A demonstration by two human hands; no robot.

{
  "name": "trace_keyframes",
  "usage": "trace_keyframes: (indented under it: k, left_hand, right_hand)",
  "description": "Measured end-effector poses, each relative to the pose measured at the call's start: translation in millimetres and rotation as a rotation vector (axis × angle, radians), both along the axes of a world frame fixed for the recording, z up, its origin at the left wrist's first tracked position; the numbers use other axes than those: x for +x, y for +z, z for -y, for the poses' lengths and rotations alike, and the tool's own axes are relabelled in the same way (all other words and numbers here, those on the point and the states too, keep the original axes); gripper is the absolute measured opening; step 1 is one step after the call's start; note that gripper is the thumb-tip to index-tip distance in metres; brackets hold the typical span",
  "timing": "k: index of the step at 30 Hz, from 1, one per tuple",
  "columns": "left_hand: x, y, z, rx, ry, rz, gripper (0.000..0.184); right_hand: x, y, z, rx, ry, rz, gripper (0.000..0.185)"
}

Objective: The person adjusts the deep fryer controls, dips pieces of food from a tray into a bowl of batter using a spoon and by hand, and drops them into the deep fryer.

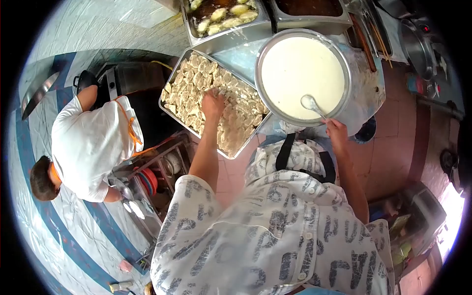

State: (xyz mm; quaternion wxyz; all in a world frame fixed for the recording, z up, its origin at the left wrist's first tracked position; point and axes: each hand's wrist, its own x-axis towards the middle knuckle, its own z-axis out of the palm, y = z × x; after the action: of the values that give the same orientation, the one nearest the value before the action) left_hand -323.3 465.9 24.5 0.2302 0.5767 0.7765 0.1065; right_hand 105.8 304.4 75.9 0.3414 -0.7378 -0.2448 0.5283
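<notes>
My left hand (213, 104) reaches down into a rectangular metal tray (184, 127) filled with pale, flat food pieces (191, 81). Its fingers are drawn together among the pieces, and whatever they grip is hidden. In my right hand (337, 132) is the handle of a metal spoon (309, 102). The spoon's bowl rests in the creamy white batter, near the front of a large round metal basin (260, 73). The tray stands directly left of the basin, its right corner close to the rim.
Behind the tray is a fryer (236, 42) with battered pieces (219, 14) in dark oil; a second vat (309, 7) adjoins it. Tongs and sticks (378, 34) lie at the right. A co-worker in a white shirt (91, 142) stands at the left beside a shelf rack (167, 167).
</notes>
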Motion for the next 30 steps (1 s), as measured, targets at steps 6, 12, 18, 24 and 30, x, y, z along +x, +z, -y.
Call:
trace_keyframes:
  k: [6, 12, 18, 24, 30]
  left_hand:
    - [-1.5, -1.5, -3.8, -0.065, -0.058, 0.006, 0.053]
    - [-1.7, -5.8, -0.2, 0.016, -0.074, -0.007, 0.046]
    - [8.1, 13.7, 4.2, -0.043, -0.063, 0.06, 0.038]
    - [13.6, 11.9, 8.7, 0.008, -0.222, -0.111, 0.044]
    - [10.6, 9.4, -1.4, -0.004, -0.253, -0.105, 0.039]
  right_hand:
    - [-1.8, 3.5, 12.6, 0.001, -0.009, 0.033, 0.028]
    - [-4.5, 19.0, 11.6, 0.01, 0.041, 0.075, 0.029]
    - [1.6, 1.0, 16.1, 0.014, 0.005, 0.038, 0.028]
    - [0.2, 5.9, 13.8, 0.015, 0.022, 0.065, 0.029]
    - [1.7, 7.6, 13.5, 0.053, -0.007, 0.033, 0.029]
